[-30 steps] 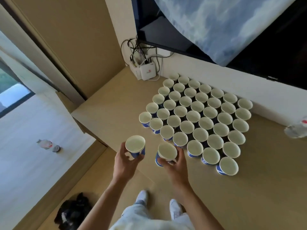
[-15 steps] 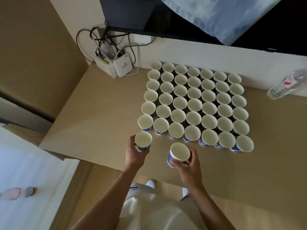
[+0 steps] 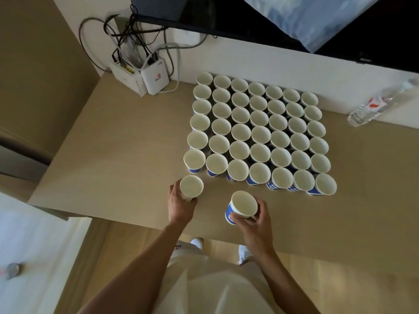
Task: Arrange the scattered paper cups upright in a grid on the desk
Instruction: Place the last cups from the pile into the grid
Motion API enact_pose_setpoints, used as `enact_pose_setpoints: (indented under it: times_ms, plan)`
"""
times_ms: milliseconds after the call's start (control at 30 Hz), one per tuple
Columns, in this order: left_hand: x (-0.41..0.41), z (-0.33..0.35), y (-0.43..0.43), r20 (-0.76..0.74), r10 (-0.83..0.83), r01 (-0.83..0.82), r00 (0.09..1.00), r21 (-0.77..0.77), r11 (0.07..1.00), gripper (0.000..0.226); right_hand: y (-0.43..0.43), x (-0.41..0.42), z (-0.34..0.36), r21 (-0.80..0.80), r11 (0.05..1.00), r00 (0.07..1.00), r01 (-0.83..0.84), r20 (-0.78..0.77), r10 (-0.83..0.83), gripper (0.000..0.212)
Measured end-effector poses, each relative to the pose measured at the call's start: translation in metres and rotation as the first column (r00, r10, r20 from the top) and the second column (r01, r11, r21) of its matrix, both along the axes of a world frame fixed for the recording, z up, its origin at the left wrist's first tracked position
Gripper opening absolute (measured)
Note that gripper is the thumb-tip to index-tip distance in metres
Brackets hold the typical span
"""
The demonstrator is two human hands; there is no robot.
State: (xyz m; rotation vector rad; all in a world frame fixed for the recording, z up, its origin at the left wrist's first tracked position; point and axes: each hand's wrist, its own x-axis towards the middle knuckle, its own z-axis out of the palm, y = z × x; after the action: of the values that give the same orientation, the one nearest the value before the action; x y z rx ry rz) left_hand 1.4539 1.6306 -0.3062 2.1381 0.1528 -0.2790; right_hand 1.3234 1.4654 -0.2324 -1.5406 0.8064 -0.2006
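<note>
Already placed: white paper cups with blue printed sides (image 3: 258, 132) stood upright, rims nearly touching, in a square grid toward the back of the tan counter (image 3: 127, 155).
Left grip (image 3: 180, 206): clamped round an upright cup (image 3: 191, 186) just in front of the grid's left column, likely to start a new front row; whether its base touched the counter could not be told.
Right grip (image 3: 256, 219): fingers curled round a second cup (image 3: 244, 204), tilted, near the front row, probably waiting its turn.
Writing: white print on the blue sides was too blurred to read; the white router box (image 3: 155, 79) showed a red logo, unreadable.
</note>
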Motion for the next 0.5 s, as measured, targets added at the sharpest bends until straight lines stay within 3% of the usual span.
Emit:
enact_pose_setpoints:
  times_ms: [500]
  plan:
    - [0.006,-0.01,-0.011,0.056,0.01,-0.01,0.998,-0.014,1.0,0.061,0.001,-0.022,0.0,-0.028,1.0,0.999,0.005,-0.053,-0.007,0.062]
